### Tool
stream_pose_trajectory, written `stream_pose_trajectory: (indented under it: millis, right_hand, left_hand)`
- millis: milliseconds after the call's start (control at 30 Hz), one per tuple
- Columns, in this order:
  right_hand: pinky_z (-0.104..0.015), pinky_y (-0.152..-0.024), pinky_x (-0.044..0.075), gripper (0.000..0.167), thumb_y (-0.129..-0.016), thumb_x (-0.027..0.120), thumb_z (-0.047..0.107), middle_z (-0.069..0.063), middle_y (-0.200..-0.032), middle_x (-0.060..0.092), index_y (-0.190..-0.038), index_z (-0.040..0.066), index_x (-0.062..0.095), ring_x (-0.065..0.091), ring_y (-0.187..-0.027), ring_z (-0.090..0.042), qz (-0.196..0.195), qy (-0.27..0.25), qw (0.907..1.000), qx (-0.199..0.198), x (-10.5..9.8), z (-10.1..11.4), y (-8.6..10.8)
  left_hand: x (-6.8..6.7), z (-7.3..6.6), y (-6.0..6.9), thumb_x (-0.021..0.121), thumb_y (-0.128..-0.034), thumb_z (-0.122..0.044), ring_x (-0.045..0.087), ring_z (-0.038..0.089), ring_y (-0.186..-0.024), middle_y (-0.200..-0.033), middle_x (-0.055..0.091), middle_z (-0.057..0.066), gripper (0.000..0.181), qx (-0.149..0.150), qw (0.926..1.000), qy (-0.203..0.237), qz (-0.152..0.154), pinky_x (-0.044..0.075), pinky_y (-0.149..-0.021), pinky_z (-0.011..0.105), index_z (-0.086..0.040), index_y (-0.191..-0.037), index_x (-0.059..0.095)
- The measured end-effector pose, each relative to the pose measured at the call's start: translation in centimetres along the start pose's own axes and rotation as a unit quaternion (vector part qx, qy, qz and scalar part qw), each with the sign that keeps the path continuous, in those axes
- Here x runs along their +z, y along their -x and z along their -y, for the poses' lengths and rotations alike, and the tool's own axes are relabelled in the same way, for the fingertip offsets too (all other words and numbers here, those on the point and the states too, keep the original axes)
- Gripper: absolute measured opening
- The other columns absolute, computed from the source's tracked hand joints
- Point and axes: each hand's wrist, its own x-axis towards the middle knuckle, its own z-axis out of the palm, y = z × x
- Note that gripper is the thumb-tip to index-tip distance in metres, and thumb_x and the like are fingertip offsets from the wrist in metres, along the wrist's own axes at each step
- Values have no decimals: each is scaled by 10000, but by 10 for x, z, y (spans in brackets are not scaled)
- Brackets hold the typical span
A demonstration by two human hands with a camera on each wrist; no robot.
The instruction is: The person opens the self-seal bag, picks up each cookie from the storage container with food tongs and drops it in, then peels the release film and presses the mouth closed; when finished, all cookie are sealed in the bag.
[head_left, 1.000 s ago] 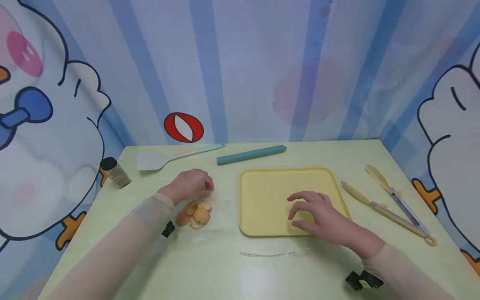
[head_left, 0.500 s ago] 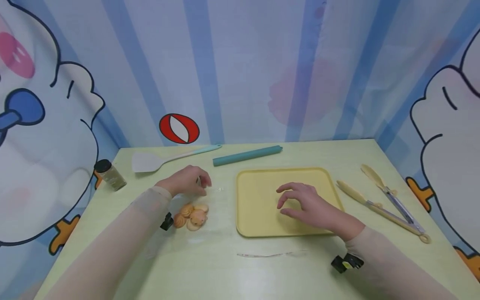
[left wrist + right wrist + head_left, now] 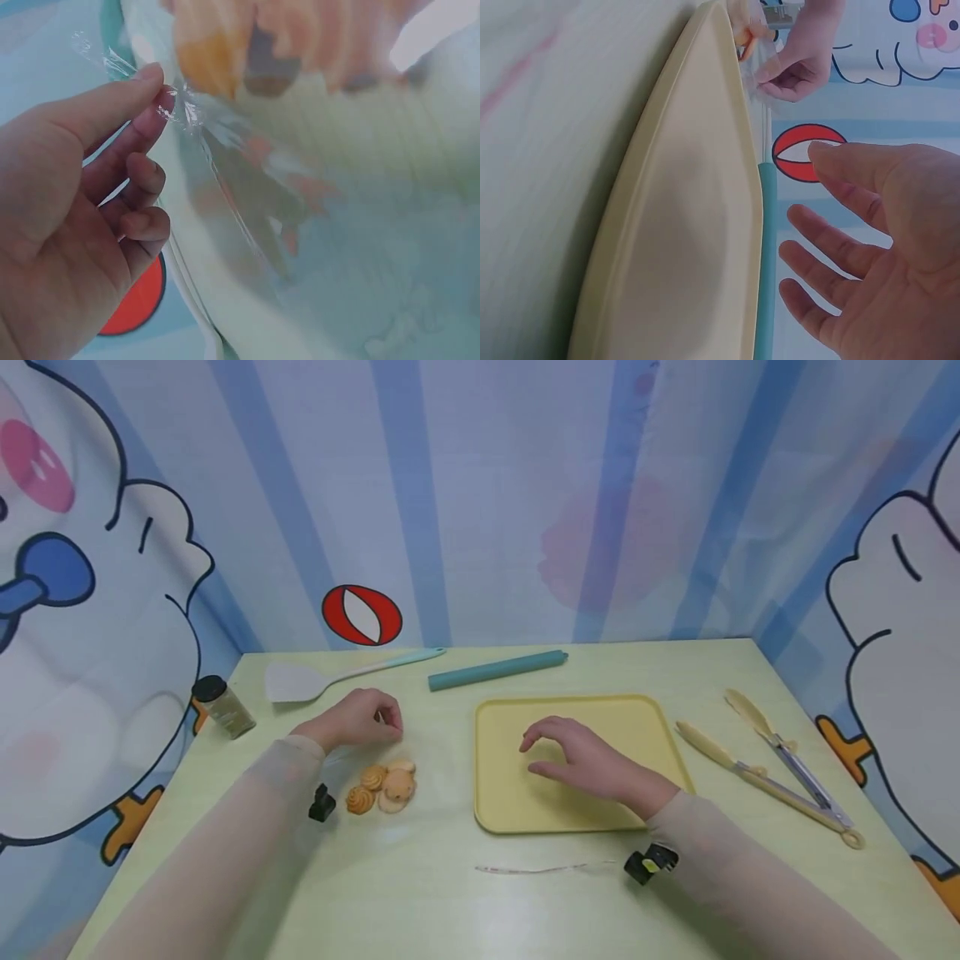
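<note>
My left hand (image 3: pixel 352 720) pinches the edge of a clear plastic bag (image 3: pixel 247 161) between thumb and index finger. Inside or under that film lie several golden cookies (image 3: pixel 381 787), some swirled and one round with a face-like pattern; the film's outline is hard to make out in the head view. Above the yellow tray (image 3: pixel 495 814) my right hand (image 3: pixel 588 760) hovers with loosely bent fingers and holds nothing. The right wrist view also shows the tray (image 3: pixel 682 225) with nothing on it beside that hand.
At the back lie a white spatula (image 3: pixel 296 683) and a teal rolling pin-like stick (image 3: pixel 497 671). A black-capped spice jar (image 3: pixel 225 706) leans at the left. Tongs (image 3: pixel 780 777) lie spread at the right. A thin torn plastic strip (image 3: pixel 528 869) lies in front of the tray.
My right hand has moved left above the tray. The left hand has shifted slightly left, and the cookies have settled a little differently.
</note>
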Motion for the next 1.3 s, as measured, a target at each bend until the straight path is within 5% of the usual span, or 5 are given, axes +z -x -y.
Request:
stream_pose_trajectory:
  millis: [300, 500, 800, 1033, 1300]
  right_hand:
    - [-499, -1077, 466, 180, -958, 746, 165, -22, -1196, 696, -1130, 127, 709, 619, -1214, -256, 97, -470, 9988, 85, 19, 5, -36]
    - [-485, -1070, 456, 141, -953, 750, 164, -38, -1152, 716, -1081, 107, 746, 629, -1171, -265, 237, -405, 9989, -96, 34, 9, -60]
    - [-578, -1066, 315, 169, -942, 761, 319, 19, -1220, 716, -1081, 227, 786, 561, -1240, -231, 490, 508, 9974, -147, 57, 15, -93]
    - [-588, -1087, 264, 180, -941, 757, 354, 38, -1204, 720, -1080, 243, 788, 567, -1220, -216, 593, 499, 9970, -90, 68, 19, -113]
    - [-614, -1132, 192, 167, -964, 720, 399, 51, -1201, 721, -1047, 274, 794, 581, -1213, -217, 700, 564, 9958, 166, 76, 30, -122]
  left_hand:
    - [-7, 24, 24, 742, -952, -185, 580, 221, -877, -929, 672, 52, 63, -728, 9962, 357, -311, 511, -751, 290, -126, -937, 725]
    - [-8, 38, 42, 738, -939, -155, 566, 187, -782, -873, 649, 54, 88, -671, 9955, 405, -542, 484, -685, 292, -73, -932, 708]
    - [-7, 62, 70, 746, -914, -138, 559, 154, -728, -811, 644, 31, 94, -717, 9929, 429, -846, 473, -656, 307, -54, -905, 707]
    - [-6, 66, 85, 725, -927, -138, 536, 148, -725, -812, 628, 19, 95, -831, 9916, 594, -790, 453, -635, 290, -46, -918, 702]
    - [-5, 62, 85, 729, -934, -150, 521, 148, -738, -827, 623, 18, 105, -814, 9915, 692, -742, 433, -645, 300, -50, -933, 699]
